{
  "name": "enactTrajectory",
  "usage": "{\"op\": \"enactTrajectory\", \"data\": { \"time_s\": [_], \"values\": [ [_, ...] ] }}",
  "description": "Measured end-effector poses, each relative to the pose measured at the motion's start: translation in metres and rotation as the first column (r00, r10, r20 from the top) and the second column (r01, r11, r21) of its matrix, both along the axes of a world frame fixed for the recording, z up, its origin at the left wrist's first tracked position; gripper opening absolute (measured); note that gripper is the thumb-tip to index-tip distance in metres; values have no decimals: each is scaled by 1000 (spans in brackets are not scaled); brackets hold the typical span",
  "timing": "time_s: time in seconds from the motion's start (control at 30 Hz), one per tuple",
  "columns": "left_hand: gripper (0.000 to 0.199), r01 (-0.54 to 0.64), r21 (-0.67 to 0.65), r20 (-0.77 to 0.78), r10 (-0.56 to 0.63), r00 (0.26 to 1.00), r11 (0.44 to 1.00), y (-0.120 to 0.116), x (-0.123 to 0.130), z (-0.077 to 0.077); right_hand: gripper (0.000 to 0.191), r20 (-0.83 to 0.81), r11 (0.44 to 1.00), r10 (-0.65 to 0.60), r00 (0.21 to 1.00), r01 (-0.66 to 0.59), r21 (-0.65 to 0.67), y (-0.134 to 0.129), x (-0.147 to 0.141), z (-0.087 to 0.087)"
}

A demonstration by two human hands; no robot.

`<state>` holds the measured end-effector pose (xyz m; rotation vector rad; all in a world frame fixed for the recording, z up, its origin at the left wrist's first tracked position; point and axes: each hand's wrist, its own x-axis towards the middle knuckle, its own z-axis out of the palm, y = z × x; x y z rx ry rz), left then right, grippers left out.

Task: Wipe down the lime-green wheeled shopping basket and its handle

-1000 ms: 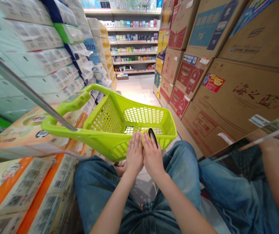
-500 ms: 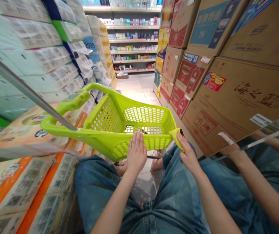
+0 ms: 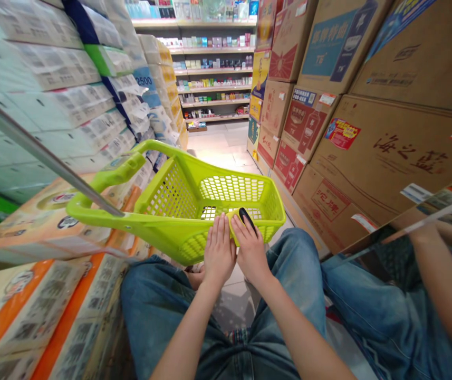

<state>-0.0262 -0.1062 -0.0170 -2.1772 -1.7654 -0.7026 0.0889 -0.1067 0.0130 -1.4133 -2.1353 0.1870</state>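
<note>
A lime-green plastic shopping basket (image 3: 158,227) with perforated walls stands before my knees, its long handle stretching to the left. My left hand (image 3: 220,250) lies flat on the basket's near rim, fingers straight and close together. Just right of it, my right hand (image 3: 251,253) presses a yellow cloth (image 3: 232,215) with a black part over the same rim. The two hands nearly touch. Part of the cloth is hidden under the right fingers.
Stacked cardboard cartons (image 3: 400,148) line the right side. Wrapped paper packs (image 3: 59,100) pile up on the left, with orange-banded packs (image 3: 16,306) nearer. A metal rod (image 3: 44,150) crosses at left. Stocked shelves (image 3: 213,71) stand beyond the tiled aisle (image 3: 221,142); a reflective panel (image 3: 427,237) is at right.
My right hand has slid the yellow cloth leftward along the near rim, from the right corner to beside my left hand. My left hand and the basket have stayed nearly in place.
</note>
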Motion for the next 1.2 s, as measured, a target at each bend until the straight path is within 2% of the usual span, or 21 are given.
{"op": "enactTrajectory", "data": {
  "time_s": [0.1,0.23,0.33,0.4,0.5,0.57,0.67,0.73,0.8,0.87,0.97,1.1,1.2],
  "values": [
    [67,-9,-8,-6,9,1000,1000,-1,2,1,78,-24,999,43,999,-42,26,0,40,-13],
    [68,-13,-15,-4,13,1000,1000,0,3,0,84,-128,998,-66,990,69,15,7,105,-31],
    [69,-13,-10,8,13,1000,1000,1,3,-1,85,-177,985,-170,969,166,-40,12,130,-35],
    [69,-8,-1,18,8,1000,1000,1,3,-1,82,-154,960,-279,948,271,-72,11,124,-32],
    [70,-4,13,26,4,1000,1000,2,3,-1,82,-61,925,-378,924,373,-78,5,82,-20],
    [71,-5,18,23,4,1000,1000,2,2,-2,81,-15,946,-322,946,322,-43,1,45,-11],
    [70,-1,19,1,1,1000,1000,2,1,-3,72,16,984,-180,984,180,4,-1,0,-3],
    [69,-1,17,-13,1,1000,1000,2,0,-3,68,11,991,-131,991,130,17,0,-14,-1],
    [69,-5,13,-17,6,1000,1000,2,0,-3,68,1,995,-101,995,101,25,1,-12,-3],
    [70,-8,11,-9,8,1000,1000,2,2,-2,72,0,997,-61,998,61,36,3,3,-7],
    [71,-8,8,11,8,1000,1000,1,4,-1,80,-24,997,-52,998,53,48,5,42,-15],
    [70,-10,-13,17,10,1000,1000,0,4,0,86,-133,986,-165,977,169,16,11,103,-29],
    [69,-10,-16,20,10,1000,1000,0,3,0,85,-210,972,-232,950,237,-4,16,127,-37]
  ]
}}
